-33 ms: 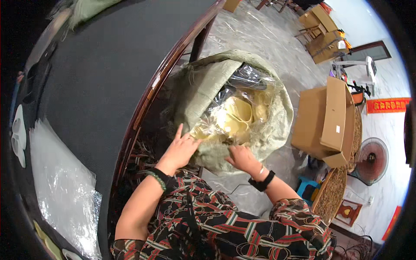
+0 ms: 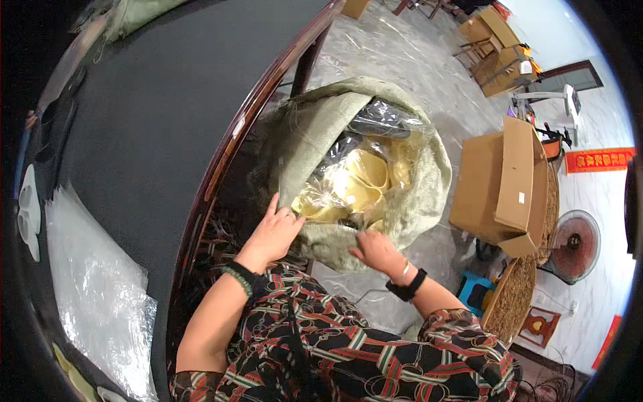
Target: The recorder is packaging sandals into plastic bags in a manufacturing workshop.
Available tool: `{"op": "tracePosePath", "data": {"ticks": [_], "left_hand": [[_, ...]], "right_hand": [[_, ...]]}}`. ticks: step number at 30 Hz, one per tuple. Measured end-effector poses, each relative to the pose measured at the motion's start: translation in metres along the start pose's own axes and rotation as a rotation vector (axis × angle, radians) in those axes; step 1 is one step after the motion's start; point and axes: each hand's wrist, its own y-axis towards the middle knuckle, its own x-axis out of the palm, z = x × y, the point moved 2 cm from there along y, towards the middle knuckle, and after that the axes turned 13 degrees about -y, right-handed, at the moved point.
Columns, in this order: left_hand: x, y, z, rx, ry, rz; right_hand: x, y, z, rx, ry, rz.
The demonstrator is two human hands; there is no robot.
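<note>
A large pale green woven sack (image 2: 439, 177) stands in front of me with its mouth rolled open. Inside lie pale yellow moulded items (image 2: 367, 171), which look like slippers, wrapped in clear plastic. Dark items in clear plastic (image 2: 380, 117) show at the far side of the sack's mouth. My left hand (image 2: 273, 234) grips the near left rim, its index finger stretched along the outside and the others bent over the edge. At the near right rim, the fingers of my right hand (image 2: 378, 251) are curled against the sack's edge, slightly blurred.
At left, a dark-topped table (image 2: 174, 87) with a wooden edge bears a stack of clear plastic bags (image 2: 97, 288) and white slipper-shaped pieces (image 2: 29, 211). To the right are an open cardboard box (image 2: 479, 187), a pedestal fan (image 2: 573, 244), a blue stool (image 2: 474, 291) and round trays (image 2: 512, 301).
My left hand has shifted slightly to the left, and my right hand a little downward at the rim. More of the yellow items shows beside my left fingers.
</note>
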Motion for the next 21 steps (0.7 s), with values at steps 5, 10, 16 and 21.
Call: {"op": "tracePosePath", "data": {"ticks": [5,10,16,21], "left_hand": [[-0.004,-0.029,0.001,0.001,0.136,-0.168],[0.006,-0.029,-0.010,-0.105,0.194,-0.166],[0.026,-0.047,-0.035,-0.290,0.141,-0.257],[0.029,-0.050,-0.037,-0.325,0.097,-0.201]], "right_hand": [[0.011,-0.076,-0.009,-0.079,-0.078,-0.152],[0.101,-0.114,0.022,-0.186,-0.027,-0.758],[0.078,-0.072,0.039,-0.371,0.051,-0.664],[-0.069,0.035,-0.004,0.086,0.219,0.534]]}}
